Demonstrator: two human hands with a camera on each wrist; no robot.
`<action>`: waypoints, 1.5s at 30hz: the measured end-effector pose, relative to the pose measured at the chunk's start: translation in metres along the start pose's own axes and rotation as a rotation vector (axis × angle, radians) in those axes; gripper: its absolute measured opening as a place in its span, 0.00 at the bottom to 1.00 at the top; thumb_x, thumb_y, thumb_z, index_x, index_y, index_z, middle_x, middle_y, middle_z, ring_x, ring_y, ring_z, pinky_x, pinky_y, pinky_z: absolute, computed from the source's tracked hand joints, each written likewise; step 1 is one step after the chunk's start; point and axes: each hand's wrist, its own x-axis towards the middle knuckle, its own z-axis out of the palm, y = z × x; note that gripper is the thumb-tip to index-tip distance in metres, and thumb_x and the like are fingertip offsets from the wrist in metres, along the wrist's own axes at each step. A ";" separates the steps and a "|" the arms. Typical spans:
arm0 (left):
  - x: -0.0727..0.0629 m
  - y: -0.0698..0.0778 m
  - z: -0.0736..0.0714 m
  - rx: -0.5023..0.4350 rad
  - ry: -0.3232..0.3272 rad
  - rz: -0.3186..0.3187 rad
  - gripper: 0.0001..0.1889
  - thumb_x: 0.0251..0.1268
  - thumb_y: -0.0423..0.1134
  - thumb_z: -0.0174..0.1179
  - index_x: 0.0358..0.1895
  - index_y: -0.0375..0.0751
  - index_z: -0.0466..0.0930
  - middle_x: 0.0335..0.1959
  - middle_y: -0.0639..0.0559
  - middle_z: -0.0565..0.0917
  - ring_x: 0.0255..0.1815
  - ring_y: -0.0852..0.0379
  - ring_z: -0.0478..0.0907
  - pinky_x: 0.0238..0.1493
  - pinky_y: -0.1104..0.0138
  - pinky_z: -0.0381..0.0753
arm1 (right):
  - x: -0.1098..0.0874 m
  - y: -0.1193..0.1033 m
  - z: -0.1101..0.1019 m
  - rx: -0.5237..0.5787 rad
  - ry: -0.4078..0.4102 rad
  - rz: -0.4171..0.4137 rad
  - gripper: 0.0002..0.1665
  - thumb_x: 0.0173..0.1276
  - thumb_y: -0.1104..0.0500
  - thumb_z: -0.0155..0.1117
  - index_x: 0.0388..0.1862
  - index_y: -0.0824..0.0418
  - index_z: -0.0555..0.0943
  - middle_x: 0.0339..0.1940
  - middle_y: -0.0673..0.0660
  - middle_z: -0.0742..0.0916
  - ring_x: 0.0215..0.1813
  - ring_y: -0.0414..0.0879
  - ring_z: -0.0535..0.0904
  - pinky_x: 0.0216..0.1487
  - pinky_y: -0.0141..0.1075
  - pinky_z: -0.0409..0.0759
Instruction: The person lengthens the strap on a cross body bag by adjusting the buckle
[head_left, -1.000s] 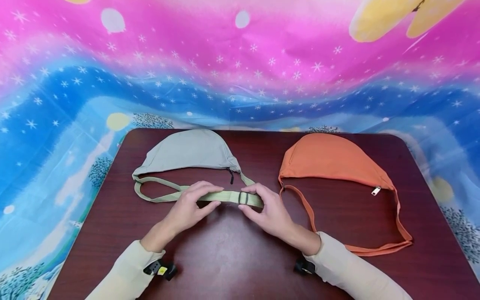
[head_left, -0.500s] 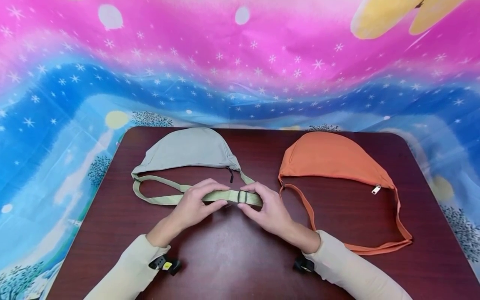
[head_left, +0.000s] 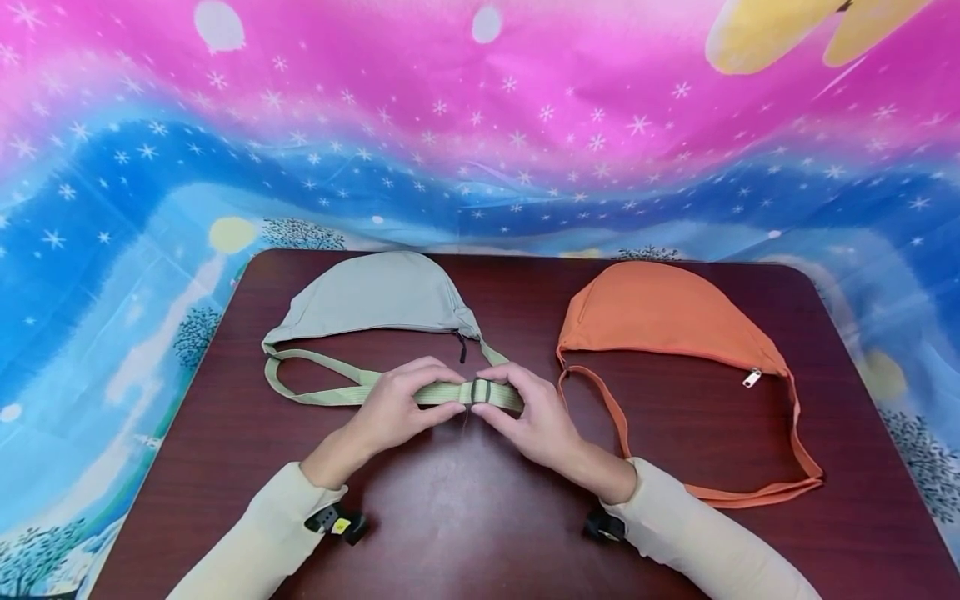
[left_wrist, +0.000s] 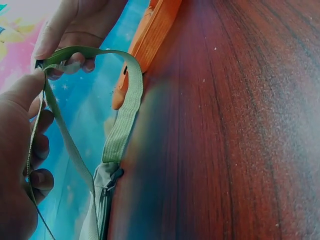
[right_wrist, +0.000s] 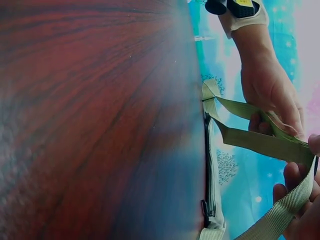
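A pale grey-green sling bag [head_left: 375, 296] lies at the left of the table, its green strap [head_left: 438, 394] raised towards me. My left hand [head_left: 393, 408] pinches the strap between thumb and fingers, just left of a dark slider buckle [head_left: 481, 392]. At the buckle's right side, my right hand [head_left: 540, 417] pinches the strap. The two hands' fingertips nearly meet. In the left wrist view the strap [left_wrist: 125, 110] loops down from the hands to the bag's end. The right wrist view shows strap lengths [right_wrist: 260, 142] running between bag and hands.
An orange sling bag [head_left: 667, 317] lies at the right of the table, its strap [head_left: 757, 498] looped towards the front. The dark red-brown table [head_left: 480, 517] has rounded far corners. Behind it hangs a colourful snowflake-patterned cloth [head_left: 480, 167].
My left hand has moved right along the strap, narrowing the gap to my right hand. The buckle has shifted slightly left. My right hand has barely moved.
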 end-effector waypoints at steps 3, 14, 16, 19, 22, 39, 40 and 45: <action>0.001 0.001 0.001 -0.001 0.002 0.008 0.15 0.59 0.43 0.76 0.49 0.49 0.86 0.44 0.59 0.84 0.44 0.63 0.80 0.44 0.67 0.79 | 0.000 0.000 0.001 0.016 0.006 0.003 0.23 0.61 0.61 0.79 0.54 0.58 0.83 0.48 0.52 0.88 0.44 0.41 0.82 0.44 0.34 0.79; 0.005 0.002 0.004 -0.034 0.000 0.013 0.16 0.58 0.40 0.76 0.49 0.48 0.86 0.46 0.60 0.84 0.46 0.64 0.80 0.48 0.66 0.78 | -0.002 0.004 0.006 0.071 -0.052 0.059 0.22 0.65 0.60 0.75 0.57 0.57 0.81 0.50 0.51 0.87 0.46 0.41 0.81 0.45 0.34 0.77; 0.004 0.002 0.003 -0.036 -0.004 0.004 0.17 0.58 0.40 0.76 0.51 0.48 0.86 0.46 0.59 0.84 0.46 0.63 0.79 0.48 0.66 0.78 | -0.002 0.005 0.007 0.076 -0.043 0.059 0.22 0.65 0.60 0.75 0.56 0.58 0.81 0.51 0.52 0.87 0.46 0.42 0.81 0.46 0.35 0.78; 0.002 0.001 0.002 -0.036 -0.004 0.001 0.20 0.57 0.41 0.77 0.53 0.48 0.84 0.47 0.58 0.84 0.46 0.62 0.79 0.48 0.65 0.78 | -0.003 0.005 0.007 0.076 -0.037 0.063 0.22 0.64 0.61 0.76 0.57 0.58 0.81 0.51 0.52 0.87 0.46 0.42 0.82 0.45 0.34 0.78; -0.001 -0.001 0.000 -0.024 0.015 0.010 0.20 0.56 0.40 0.77 0.52 0.47 0.85 0.47 0.58 0.85 0.46 0.62 0.80 0.48 0.65 0.78 | -0.002 0.004 0.006 0.079 -0.028 0.067 0.22 0.64 0.61 0.76 0.56 0.58 0.81 0.50 0.52 0.88 0.44 0.41 0.81 0.43 0.34 0.78; 0.001 -0.003 0.005 -0.054 0.032 0.048 0.16 0.56 0.36 0.77 0.47 0.46 0.86 0.44 0.57 0.85 0.45 0.61 0.80 0.47 0.67 0.79 | -0.001 0.005 0.007 0.112 -0.016 0.063 0.23 0.64 0.62 0.76 0.57 0.60 0.81 0.48 0.51 0.88 0.42 0.42 0.81 0.42 0.34 0.79; 0.001 -0.002 0.005 -0.055 0.032 0.050 0.16 0.56 0.36 0.77 0.47 0.45 0.85 0.44 0.57 0.84 0.45 0.61 0.80 0.47 0.66 0.79 | -0.001 0.006 0.007 0.109 -0.018 0.064 0.23 0.64 0.62 0.75 0.57 0.60 0.81 0.48 0.52 0.88 0.42 0.42 0.81 0.42 0.34 0.79; 0.002 -0.001 0.005 -0.059 0.051 0.047 0.17 0.57 0.34 0.76 0.50 0.45 0.85 0.45 0.56 0.84 0.46 0.60 0.80 0.48 0.67 0.79 | -0.001 0.006 0.007 0.089 -0.027 0.080 0.22 0.65 0.60 0.75 0.57 0.58 0.81 0.49 0.52 0.88 0.43 0.43 0.81 0.44 0.35 0.78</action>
